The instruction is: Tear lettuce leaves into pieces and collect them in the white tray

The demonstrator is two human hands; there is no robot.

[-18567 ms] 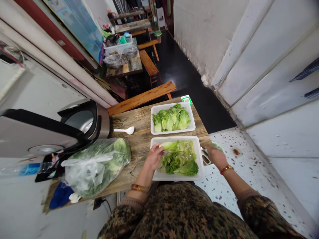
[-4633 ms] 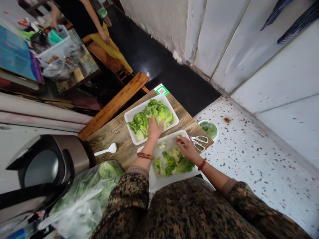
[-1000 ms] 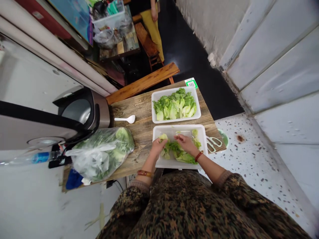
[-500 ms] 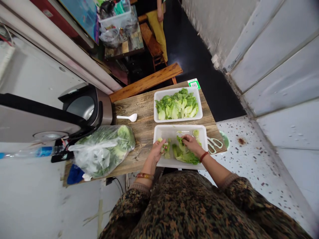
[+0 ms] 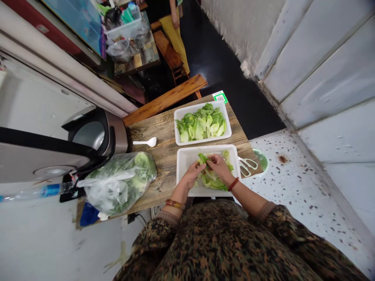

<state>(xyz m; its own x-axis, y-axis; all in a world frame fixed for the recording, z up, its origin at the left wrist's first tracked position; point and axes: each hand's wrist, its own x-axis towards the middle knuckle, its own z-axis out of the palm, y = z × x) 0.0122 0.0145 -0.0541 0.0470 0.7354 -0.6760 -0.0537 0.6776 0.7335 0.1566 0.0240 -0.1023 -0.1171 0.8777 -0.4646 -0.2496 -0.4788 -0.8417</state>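
My left hand (image 5: 191,174) and my right hand (image 5: 219,168) are close together over the near white tray (image 5: 182,158). Between them is a green lettuce leaf (image 5: 202,158), with the fingers of both hands closed on it. More lettuce (image 5: 215,182) lies in the tray below, partly hidden by my hands and wrists. Just beyond, a second white tray (image 5: 178,137) holds a heap of torn lettuce leaves (image 5: 202,124).
A white spoon (image 5: 149,142) and a clear bag of greens (image 5: 123,183) lie on the wooden table (image 5: 164,164), left of the trays. White-handled scissors (image 5: 247,166) stick out at the right. A rice cooker (image 5: 113,132) stands far left. A person in yellow trousers (image 5: 175,39) is behind.
My hands have come together, the left moving right toward the right hand. Both now grip one leaf above the near tray. The view has shifted slightly.
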